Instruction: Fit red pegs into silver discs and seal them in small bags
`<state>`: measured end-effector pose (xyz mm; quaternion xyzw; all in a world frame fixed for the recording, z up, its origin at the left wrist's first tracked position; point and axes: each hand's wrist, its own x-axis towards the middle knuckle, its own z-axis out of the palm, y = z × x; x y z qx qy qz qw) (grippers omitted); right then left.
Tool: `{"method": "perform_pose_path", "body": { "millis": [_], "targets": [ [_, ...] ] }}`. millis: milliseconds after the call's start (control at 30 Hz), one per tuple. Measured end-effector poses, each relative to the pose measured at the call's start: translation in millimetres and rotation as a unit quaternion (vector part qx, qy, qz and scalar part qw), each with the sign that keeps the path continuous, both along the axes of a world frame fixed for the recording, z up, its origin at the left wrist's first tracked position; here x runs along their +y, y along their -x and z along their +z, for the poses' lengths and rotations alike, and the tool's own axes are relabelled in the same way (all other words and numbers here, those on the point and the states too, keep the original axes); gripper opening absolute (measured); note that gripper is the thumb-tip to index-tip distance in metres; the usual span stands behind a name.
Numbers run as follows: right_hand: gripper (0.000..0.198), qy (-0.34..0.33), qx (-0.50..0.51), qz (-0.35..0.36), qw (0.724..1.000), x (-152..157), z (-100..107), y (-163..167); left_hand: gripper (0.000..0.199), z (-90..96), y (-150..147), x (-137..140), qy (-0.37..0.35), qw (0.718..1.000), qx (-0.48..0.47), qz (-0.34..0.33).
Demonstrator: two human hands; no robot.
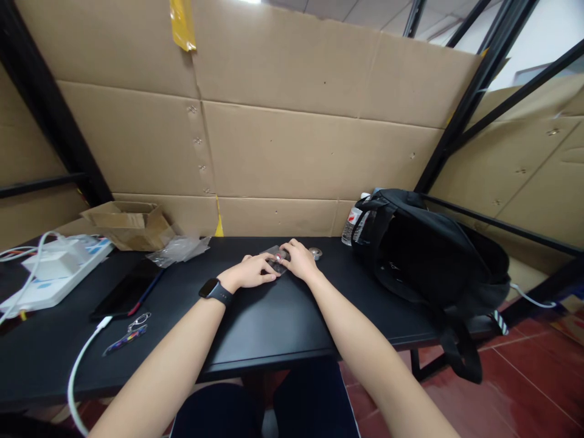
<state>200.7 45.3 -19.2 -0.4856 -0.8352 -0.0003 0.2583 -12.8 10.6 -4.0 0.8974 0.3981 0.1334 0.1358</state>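
Small transparent plastic packet (276, 265) on black table (274, 322), near middle of back edge, beneath left hand (253, 272) and right hand (298, 258); fingers of both bent narrow over it, pinching or merely pressing, cannot tell. Best to steady left side with left fingertips, work right thumb and forefinger gently, and avoid nudging shiny round piece (315, 252) just beside right hand toward back edge.
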Motion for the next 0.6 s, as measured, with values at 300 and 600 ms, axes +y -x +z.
{"method": "perform_pose_path", "body": {
  "millis": [300, 600],
  "targets": [
    [0.039, 0.101, 0.084, 0.084, 0.988, 11, -5, -4, 0.017, 6.1, 5, -1, -0.025, 1.0, -0.002, -0.009],
    [0.027, 0.095, 0.122, 0.2, 0.968, 19, -5, -32, 0.039, -5.9, 7, 6, -0.094, 0.988, -0.058, 0.106]
  ]
}}
